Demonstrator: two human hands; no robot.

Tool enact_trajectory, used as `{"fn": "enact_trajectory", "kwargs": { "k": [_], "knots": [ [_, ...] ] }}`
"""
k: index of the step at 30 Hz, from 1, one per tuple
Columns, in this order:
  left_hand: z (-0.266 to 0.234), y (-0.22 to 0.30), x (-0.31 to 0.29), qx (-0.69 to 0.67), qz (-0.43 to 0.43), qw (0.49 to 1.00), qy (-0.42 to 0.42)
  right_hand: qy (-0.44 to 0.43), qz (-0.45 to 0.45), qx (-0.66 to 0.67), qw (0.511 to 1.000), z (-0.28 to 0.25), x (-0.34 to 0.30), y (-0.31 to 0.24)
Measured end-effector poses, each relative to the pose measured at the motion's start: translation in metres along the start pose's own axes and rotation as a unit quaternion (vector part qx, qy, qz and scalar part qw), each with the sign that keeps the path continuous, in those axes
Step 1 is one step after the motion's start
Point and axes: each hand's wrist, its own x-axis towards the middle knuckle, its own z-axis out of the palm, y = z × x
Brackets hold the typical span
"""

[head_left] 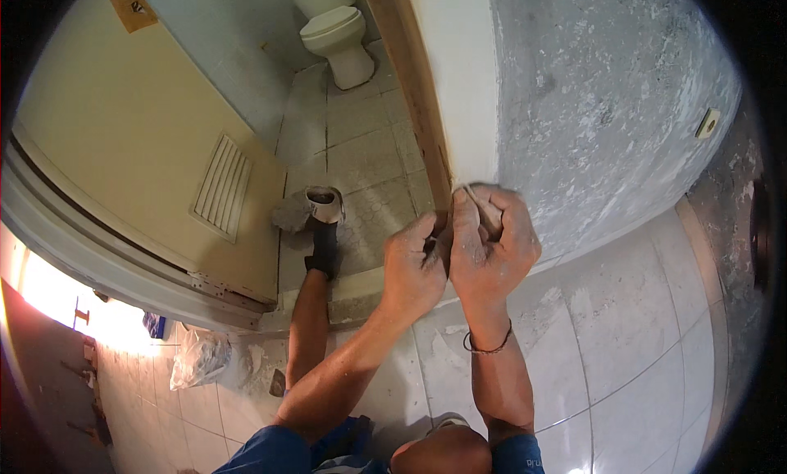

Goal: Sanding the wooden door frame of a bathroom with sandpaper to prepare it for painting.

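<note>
My right hand (496, 240) is closed at the low end of the white wall strip (463, 81). Pinched between its thumb and fingers is a thin, pale-edged folded piece (469, 192), dusty and mostly covered by the fingers. Close against it on the left, my left hand (414, 265) has its fingers curled in by the brown wooden door jamb (422, 105). Whatever the left fingers grip, if anything, is hidden. Grey dust coats both hands, and a dark cord bracelet (489, 349) circles the right wrist.
A cream door (123, 89) with a louvred vent (223, 187) stands open at left. Beyond the threshold are a toilet (338, 44) and my shod foot (324, 208). A patchy grey wall (607, 105) rises at right. A clear plastic bag (199, 359) lies on the tiles.
</note>
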Motion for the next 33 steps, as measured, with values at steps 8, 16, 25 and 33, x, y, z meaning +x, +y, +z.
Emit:
{"fn": "enact_trajectory", "kwargs": {
  "k": [8,16,25,33],
  "knots": [
    [-0.006,-0.012,-0.002,0.068,0.034,0.997,0.001,0.002,0.021,0.033,0.999,0.002,-0.009,0.007],
    [-0.008,0.007,0.012,0.062,0.037,0.997,0.016,0.031,-0.025,0.034,0.999,0.006,0.010,-0.006],
    [-0.009,0.017,0.014,0.040,0.015,0.999,0.012,0.027,-0.050,-0.003,0.998,0.009,0.016,-0.010],
    [-0.021,-0.003,-0.030,0.155,0.164,0.973,0.058,0.003,0.164,0.005,0.986,-0.016,-0.027,-0.007]
  ]
}}
